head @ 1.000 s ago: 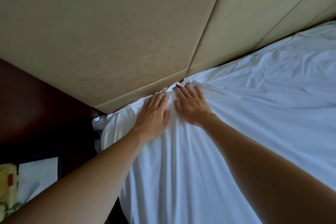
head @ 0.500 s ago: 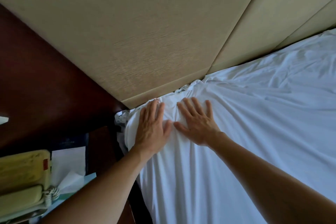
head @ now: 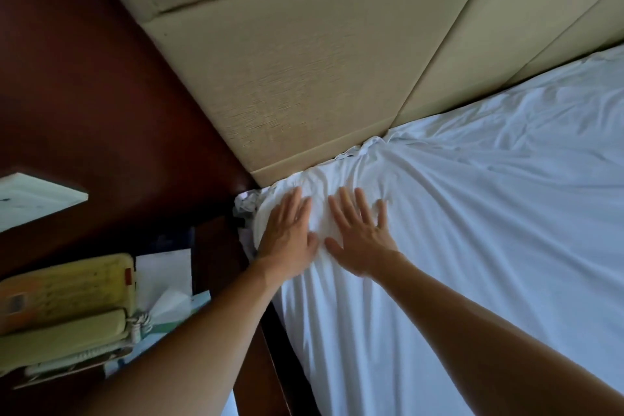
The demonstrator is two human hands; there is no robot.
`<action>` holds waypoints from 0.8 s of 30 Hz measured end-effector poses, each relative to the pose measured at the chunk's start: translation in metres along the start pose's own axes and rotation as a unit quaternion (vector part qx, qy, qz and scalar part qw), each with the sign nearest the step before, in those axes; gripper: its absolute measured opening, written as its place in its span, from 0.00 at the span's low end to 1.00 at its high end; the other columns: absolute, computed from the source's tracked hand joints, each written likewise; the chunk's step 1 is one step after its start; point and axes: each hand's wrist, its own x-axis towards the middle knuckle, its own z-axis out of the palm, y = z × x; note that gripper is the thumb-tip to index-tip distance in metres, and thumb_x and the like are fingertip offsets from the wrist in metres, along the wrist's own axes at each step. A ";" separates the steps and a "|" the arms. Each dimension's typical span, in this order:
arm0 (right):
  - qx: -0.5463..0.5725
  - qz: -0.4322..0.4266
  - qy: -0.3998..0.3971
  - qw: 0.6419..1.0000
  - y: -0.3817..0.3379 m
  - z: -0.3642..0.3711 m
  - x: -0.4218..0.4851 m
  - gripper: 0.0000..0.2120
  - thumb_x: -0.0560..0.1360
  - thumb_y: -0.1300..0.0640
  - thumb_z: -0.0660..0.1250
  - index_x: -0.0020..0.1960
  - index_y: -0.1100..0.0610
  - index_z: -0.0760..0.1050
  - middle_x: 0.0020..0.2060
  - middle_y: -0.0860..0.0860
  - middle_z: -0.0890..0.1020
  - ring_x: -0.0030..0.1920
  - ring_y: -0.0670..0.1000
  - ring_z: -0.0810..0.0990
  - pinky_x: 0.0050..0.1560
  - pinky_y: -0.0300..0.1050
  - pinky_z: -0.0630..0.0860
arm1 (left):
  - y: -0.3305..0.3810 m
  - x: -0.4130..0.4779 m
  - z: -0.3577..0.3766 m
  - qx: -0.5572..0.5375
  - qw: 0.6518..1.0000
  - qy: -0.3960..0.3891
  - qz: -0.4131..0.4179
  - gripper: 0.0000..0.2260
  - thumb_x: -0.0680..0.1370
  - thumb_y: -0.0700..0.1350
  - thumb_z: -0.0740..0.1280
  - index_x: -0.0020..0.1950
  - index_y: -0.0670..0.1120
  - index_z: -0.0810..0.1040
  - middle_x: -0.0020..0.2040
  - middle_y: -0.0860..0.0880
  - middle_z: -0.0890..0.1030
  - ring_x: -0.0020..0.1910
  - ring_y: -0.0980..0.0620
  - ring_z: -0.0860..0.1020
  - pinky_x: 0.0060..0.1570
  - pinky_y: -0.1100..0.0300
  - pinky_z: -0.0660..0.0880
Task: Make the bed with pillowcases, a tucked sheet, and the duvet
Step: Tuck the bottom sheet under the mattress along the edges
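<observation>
A white sheet (head: 472, 230) covers the mattress and fills the right half of the head view. It bunches in small folds along the padded beige headboard (head: 304, 78) near the top-left corner of the bed. My left hand (head: 287, 233) lies flat on that corner, fingers straight, close to the mattress edge. Beside it, my right hand (head: 361, 240) presses flat on the sheet with fingers spread. Both hands point toward the headboard, thumbs nearly touching. No pillows or duvet are in view.
A dark wooden panel (head: 84, 94) and nightstand stand left of the bed. On the nightstand sit a yellowed corded telephone (head: 64, 307), white paper (head: 162, 270) and a tissue box (head: 175, 311). A crumpled bit of fabric (head: 246, 206) hangs in the gap at the corner.
Both hands have slid back from the headboard seam toward me and to the left corner, flattening on the sheet. The view has swung left, showing more of the nightstand.
</observation>
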 end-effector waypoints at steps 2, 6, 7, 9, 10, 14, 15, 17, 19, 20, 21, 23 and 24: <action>0.012 0.001 -0.010 1.000 -0.008 0.016 -0.028 0.40 0.79 0.33 0.49 0.81 0.49 0.35 0.80 0.52 0.34 0.78 0.57 0.31 0.76 0.66 0.36 | -0.004 -0.035 0.021 -0.009 1.000 0.018 0.019 0.32 0.79 0.51 0.58 0.82 0.45 0.53 0.82 0.43 0.45 0.81 0.47 0.42 0.79 0.48 0.47; 0.034 0.047 -0.026 0.998 -0.021 0.034 -0.046 0.40 0.79 0.32 0.50 0.81 0.48 0.35 0.80 0.52 0.34 0.78 0.58 0.30 0.75 0.66 0.35 | -0.017 -0.049 0.036 0.042 0.998 0.037 0.037 0.32 0.80 0.51 0.60 0.82 0.47 0.54 0.82 0.41 0.50 0.81 0.43 0.48 0.78 0.46 0.53; 0.033 0.050 -0.034 0.998 -0.020 0.033 -0.042 0.40 0.78 0.31 0.50 0.81 0.47 0.36 0.80 0.51 0.35 0.79 0.58 0.31 0.75 0.67 0.36 | -0.020 -0.045 0.034 0.056 0.997 0.026 0.036 0.31 0.81 0.51 0.59 0.82 0.47 0.52 0.82 0.42 0.50 0.81 0.42 0.48 0.78 0.46 0.52; 0.017 0.052 -0.061 0.997 -0.015 0.028 -0.034 0.41 0.77 0.29 0.50 0.81 0.45 0.35 0.80 0.49 0.35 0.79 0.57 0.32 0.75 0.68 0.37 | -0.022 -0.032 0.026 0.082 0.996 -0.005 0.018 0.31 0.82 0.51 0.57 0.82 0.49 0.48 0.82 0.44 0.48 0.81 0.43 0.46 0.78 0.48 0.48; 0.008 0.054 -0.075 0.996 -0.014 0.025 -0.032 0.42 0.77 0.29 0.51 0.80 0.44 0.35 0.80 0.49 0.35 0.79 0.57 0.33 0.75 0.68 0.38 | -0.020 -0.026 0.019 0.096 0.995 -0.021 0.004 0.31 0.82 0.51 0.57 0.82 0.49 0.48 0.82 0.44 0.47 0.81 0.44 0.46 0.78 0.48 0.48; 0.030 0.074 -0.104 0.991 -0.027 0.011 -0.046 0.42 0.78 0.36 0.57 0.81 0.44 0.35 0.80 0.48 0.33 0.79 0.56 0.33 0.75 0.68 0.42 | 0.010 -0.036 -0.018 0.103 0.990 -0.081 -0.042 0.27 0.82 0.50 0.56 0.81 0.49 0.54 0.79 0.43 0.58 0.77 0.42 0.59 0.71 0.48 0.60; 0.053 0.079 -0.111 0.989 -0.032 0.008 -0.055 0.42 0.78 0.38 0.58 0.81 0.45 0.36 0.80 0.49 0.34 0.79 0.55 0.34 0.76 0.66 0.43 | 0.016 -0.048 -0.027 0.110 0.989 -0.094 -0.040 0.26 0.82 0.50 0.56 0.80 0.48 0.56 0.77 0.43 0.61 0.74 0.41 0.62 0.69 0.48 0.62; 0.093 0.077 -0.138 0.983 -0.040 0.007 -0.082 0.41 0.78 0.42 0.59 0.81 0.47 0.38 0.80 0.49 0.35 0.80 0.55 0.34 0.77 0.64 0.45 | 0.025 -0.078 -0.037 0.128 0.985 -0.112 -0.021 0.25 0.82 0.49 0.56 0.79 0.47 0.58 0.76 0.43 0.63 0.74 0.42 0.63 0.70 0.48 0.62; 0.140 0.084 -0.157 0.974 -0.049 0.006 -0.114 0.40 0.78 0.46 0.60 0.82 0.51 0.40 0.81 0.50 0.37 0.80 0.54 0.35 0.77 0.62 0.48 | 0.032 -0.109 -0.043 0.131 0.983 -0.129 -0.001 0.24 0.82 0.48 0.57 0.78 0.47 0.59 0.76 0.44 0.62 0.75 0.43 0.62 0.71 0.48 0.61; 0.160 0.097 -0.151 0.971 -0.053 0.005 -0.132 0.40 0.78 0.47 0.61 0.82 0.52 0.41 0.81 0.51 0.38 0.80 0.54 0.35 0.77 0.62 0.49 | 0.038 -0.123 -0.048 0.122 0.983 -0.140 0.006 0.24 0.82 0.48 0.57 0.78 0.46 0.60 0.77 0.45 0.61 0.75 0.43 0.62 0.72 0.49 0.61; 0.175 0.113 -0.135 0.969 -0.056 0.001 -0.151 0.40 0.79 0.47 0.60 0.82 0.53 0.41 0.81 0.51 0.38 0.80 0.55 0.36 0.78 0.61 0.49 | 0.046 -0.136 -0.053 0.112 0.982 -0.148 0.016 0.23 0.82 0.48 0.57 0.78 0.46 0.61 0.77 0.45 0.60 0.74 0.43 0.62 0.72 0.50 0.61; 0.199 0.129 -0.099 0.966 -0.062 -0.018 -0.182 0.38 0.80 0.47 0.58 0.82 0.53 0.41 0.81 0.51 0.40 0.80 0.55 0.38 0.78 0.60 0.49 | 0.061 -0.155 -0.067 0.113 0.985 -0.124 0.046 0.22 0.82 0.47 0.57 0.77 0.45 0.62 0.76 0.45 0.61 0.75 0.44 0.62 0.72 0.51 0.61; 0.210 0.128 -0.086 0.965 -0.065 -0.029 -0.198 0.37 0.80 0.47 0.57 0.82 0.54 0.42 0.81 0.51 0.41 0.80 0.54 0.39 0.78 0.60 0.48 | 0.067 -0.164 -0.074 0.119 0.985 -0.111 0.064 0.22 0.82 0.47 0.58 0.76 0.45 0.63 0.76 0.44 0.62 0.75 0.44 0.62 0.72 0.50 0.61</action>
